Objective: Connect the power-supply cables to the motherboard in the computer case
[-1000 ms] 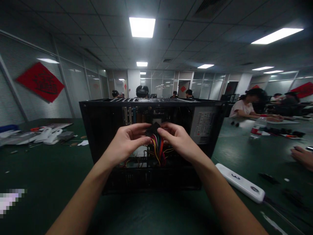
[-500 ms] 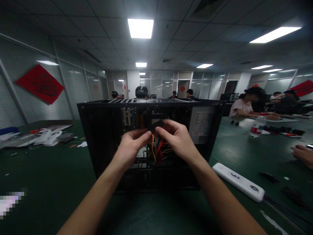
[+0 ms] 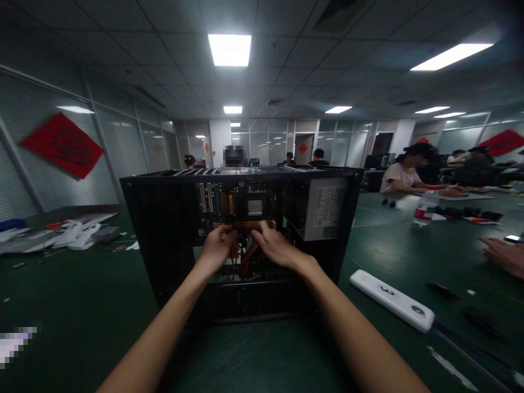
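An open black computer case [image 3: 141, 240] stands before me with its insides facing me. My left hand [image 3: 216, 251] is in it at the lower part of the motherboard [image 3: 241, 194], fingers curled beside thin brown wires; what they pinch is hidden. My right hand [image 3: 278, 245] reaches in from the other side, its thumb and fingers closed at the top of a red and black cable bundle [image 3: 249, 255]. Just above the fingertips run yellow memory slots [image 3: 245, 224]. A square processor socket area [image 3: 254, 207] shows above them. The power supply [image 3: 325, 210] sits at upper right.
On the green table [image 3: 82, 305], a white power strip [image 3: 391, 300] lies at right, near small dark parts. A water bottle [image 3: 424, 207] stands behind it. Another person's hand [image 3: 505, 256] is at the right edge. White and grey scraps [image 3: 77, 234] lie at left.
Both hands have moved down and slightly left, with the cable bundle lower too. The socket area and yellow slots now show above them. The view has shifted slightly.
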A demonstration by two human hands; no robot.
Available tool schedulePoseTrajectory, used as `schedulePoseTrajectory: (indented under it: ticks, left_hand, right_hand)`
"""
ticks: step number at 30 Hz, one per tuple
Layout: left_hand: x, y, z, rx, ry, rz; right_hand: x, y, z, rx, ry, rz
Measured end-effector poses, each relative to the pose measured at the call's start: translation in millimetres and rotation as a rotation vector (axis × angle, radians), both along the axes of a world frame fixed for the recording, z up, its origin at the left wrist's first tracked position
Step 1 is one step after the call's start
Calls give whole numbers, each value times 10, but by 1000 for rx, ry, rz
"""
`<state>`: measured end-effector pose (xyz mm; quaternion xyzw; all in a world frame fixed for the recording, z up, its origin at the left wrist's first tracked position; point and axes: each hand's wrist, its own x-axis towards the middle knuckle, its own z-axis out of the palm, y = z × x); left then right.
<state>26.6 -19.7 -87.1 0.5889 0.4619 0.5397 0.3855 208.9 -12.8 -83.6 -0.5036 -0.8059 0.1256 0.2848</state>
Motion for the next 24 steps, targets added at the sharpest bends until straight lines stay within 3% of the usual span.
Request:
schedulePoseTrajectory:
  ticks: [4, 9, 17, 24]
  left_hand:
    - [35, 139, -94, 37, 130, -1]
    - [151, 276, -112, -154, 283, -62]
    - [139, 350, -258, -211, 412, -89]
    - [147, 379, -269, -305, 382, -52]
  right_hand:
    - [81, -20, 75, -87, -190, -134]
    - [161, 107, 8, -195, -195, -241]
    - [197, 207, -152, -179, -251, -87]
    - [221, 187, -117, -212, -207, -70]
